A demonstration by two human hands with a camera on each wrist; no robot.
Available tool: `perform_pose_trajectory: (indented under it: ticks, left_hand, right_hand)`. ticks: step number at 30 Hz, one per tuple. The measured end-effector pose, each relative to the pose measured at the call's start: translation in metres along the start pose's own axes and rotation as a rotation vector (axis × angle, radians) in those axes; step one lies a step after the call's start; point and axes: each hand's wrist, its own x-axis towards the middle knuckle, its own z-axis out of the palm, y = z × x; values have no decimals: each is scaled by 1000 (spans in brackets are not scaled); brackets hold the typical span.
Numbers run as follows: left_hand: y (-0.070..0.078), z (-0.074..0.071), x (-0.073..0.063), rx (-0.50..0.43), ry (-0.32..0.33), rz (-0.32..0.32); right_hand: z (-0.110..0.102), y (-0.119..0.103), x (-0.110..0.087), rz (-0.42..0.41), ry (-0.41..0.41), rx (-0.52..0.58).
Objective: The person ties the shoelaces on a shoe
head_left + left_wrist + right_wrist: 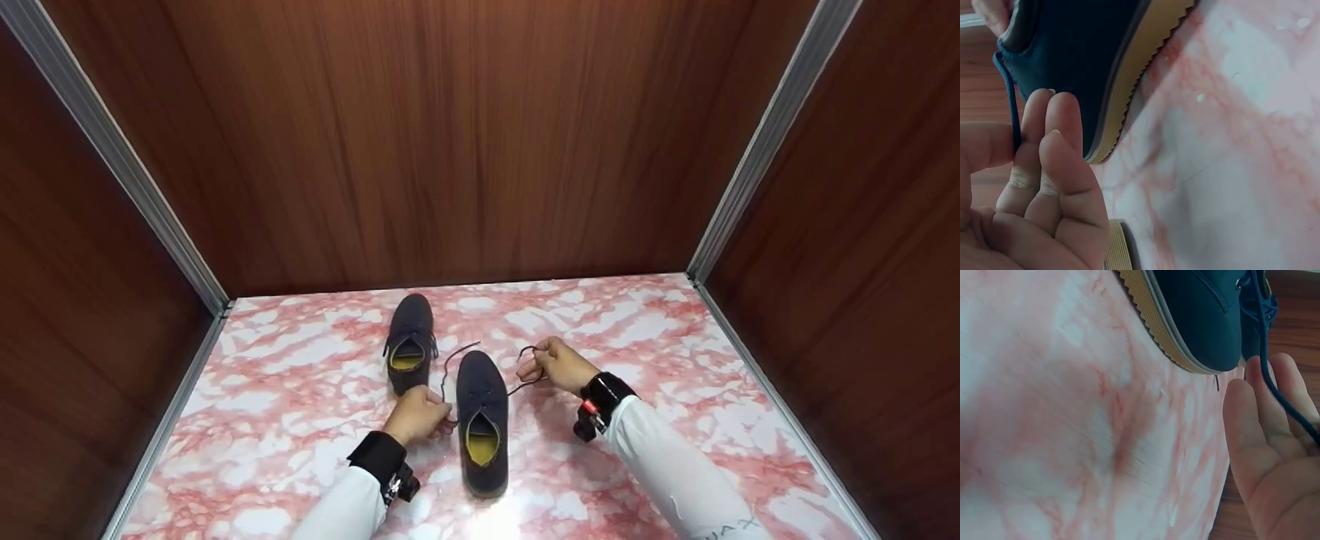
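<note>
A dark blue lace-up shoe [480,375] with a yellow insole stands upright, toe pointing away, between my two hands. My left hand [418,416] is at its left side and pinches one shoelace [1009,90] between thumb and finger; the free end of that lace curves forward over the tabletop. On the right, my right hand [559,365] holds the other shoelace [1264,343], which runs from the eyelets across the fingers, with its tip looping above the hand. In the left wrist view the other fingers [1064,121] extend close to the shoe's side.
A matching shoe [411,322] stands behind and left of the first, its laces hanging at both sides, partly covered by my left hand. The red-and-white marbled tabletop [300,420] is bounded by brown wood-grain panels [450,150] with metal edge strips.
</note>
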Motion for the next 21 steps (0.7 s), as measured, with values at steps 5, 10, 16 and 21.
perform_pose_trajectory:
  ticks: [5,10,16,21]
  left_hand:
    - [-3,3,-3,53,10,17]
    - [-5,6,-6,74,52,44]
    - [-5,11,-9,88,113,72]
    - [-5,13,-12,152,169,111]
  right_hand:
    - [1,-9,2,-6,34,-91]
    - [3,-17,6,-99,108,-275]
    - [7,-28,11,-218,239,-421]
    - [20,-41,16,-260,305,-484]
